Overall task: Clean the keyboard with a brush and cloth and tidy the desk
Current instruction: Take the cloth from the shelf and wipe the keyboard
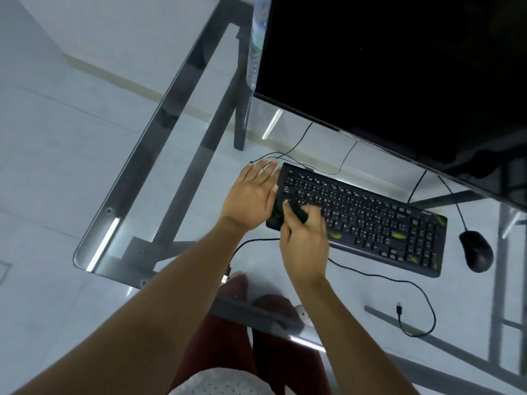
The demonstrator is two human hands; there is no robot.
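Two hands worked at the keyboard's left end on the glass desk.

The left hand lay spread and flat beside the keyboard; the right hand pinched a small dark brush over the left keys. It looked light and stiff, best held by its handle. A mouse sat right; no containers could be made out.

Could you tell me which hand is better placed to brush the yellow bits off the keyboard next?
The right hand, probably: it grips the dark brush over the left end of the keyboard. The left hand lies flat at the keyboard's left edge, holding nothing, suited to steadying it.
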